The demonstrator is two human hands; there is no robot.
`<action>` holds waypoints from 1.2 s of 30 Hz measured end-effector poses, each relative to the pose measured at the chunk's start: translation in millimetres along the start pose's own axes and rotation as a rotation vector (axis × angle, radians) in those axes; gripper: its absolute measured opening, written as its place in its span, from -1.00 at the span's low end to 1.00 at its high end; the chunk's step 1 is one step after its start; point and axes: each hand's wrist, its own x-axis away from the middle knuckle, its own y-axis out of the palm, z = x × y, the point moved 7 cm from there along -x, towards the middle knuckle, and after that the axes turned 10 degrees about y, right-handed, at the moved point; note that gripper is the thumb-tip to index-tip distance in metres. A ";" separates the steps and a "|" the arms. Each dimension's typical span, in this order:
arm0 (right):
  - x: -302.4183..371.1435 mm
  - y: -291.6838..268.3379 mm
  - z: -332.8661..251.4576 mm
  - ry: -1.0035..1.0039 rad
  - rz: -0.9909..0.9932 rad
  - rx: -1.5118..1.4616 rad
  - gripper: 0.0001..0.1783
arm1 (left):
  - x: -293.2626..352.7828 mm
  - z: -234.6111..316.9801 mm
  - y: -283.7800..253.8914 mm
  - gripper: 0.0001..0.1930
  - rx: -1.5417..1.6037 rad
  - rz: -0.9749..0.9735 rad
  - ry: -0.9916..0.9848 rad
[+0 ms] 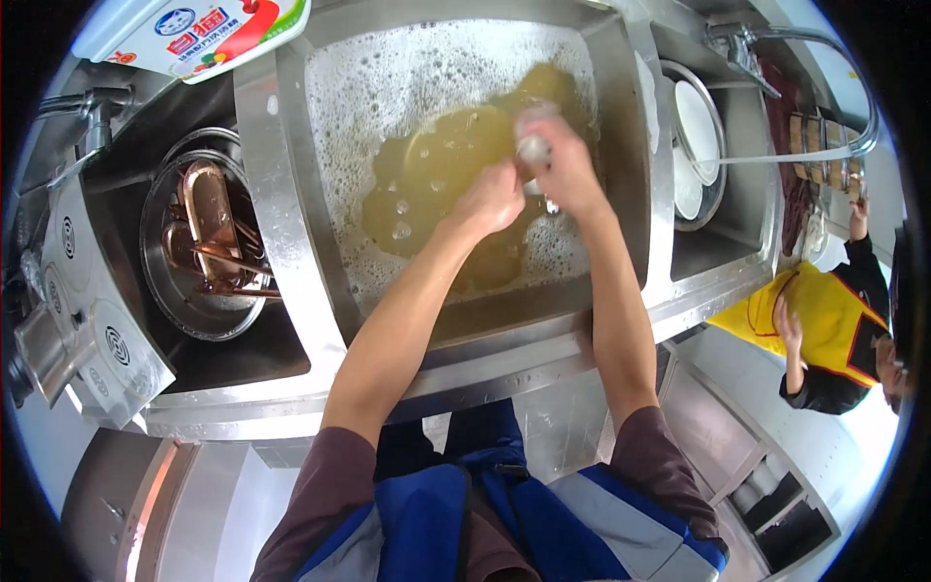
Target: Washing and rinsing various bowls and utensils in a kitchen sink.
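- Both your hands are over the middle sink (621,145), the one full of murky yellow-brown water ringed with white foam.
- Your right hand (565,170) is wrapped around a small pale, shiny object (532,147), fingers curled closed over it. It is blurred, so what it is cannot be told.
- Your left hand (493,199) sits just beside the right, touching or nearly touching it, fingers curled into a loose fist at the water's surface. Whether it grips anything cannot be told.
- The small object is held just above the water, near the centre of the sink.
- In the left basin there's a round steel bowl (160,272) holding copper-coloured utensils (215,238), well apart from your hands.
- In the right basin, white plates (696,126) lean in a round steel pan (720,184), under a bent tap (742,48).
- A white detergent jug (194,34) with a colourful label lies on the ledge at the top left.
- At the far right another person in a yellow apron (824,310) stands on the floor, an arm raised.
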 end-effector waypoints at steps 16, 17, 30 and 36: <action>-1.6 -8.8 26.1 0.174 0.071 0.035 -0.65 | 4.5 13.9 -1.2 -0.71 -0.100 -0.069 -0.094; 3.4 7.9 19.5 0.184 -0.142 -0.007 -0.65 | 6.2 6.7 -0.6 -0.71 -0.105 -0.066 -0.099; -4.3 8.6 29.6 0.304 -0.175 -0.202 -0.68 | 5.6 -2.4 -0.9 -0.73 -0.097 -0.038 -0.008; -2.3 5.9 25.4 0.273 -0.034 -0.129 -0.63 | 3.4 2.4 -1.2 -0.74 -0.030 0.072 0.058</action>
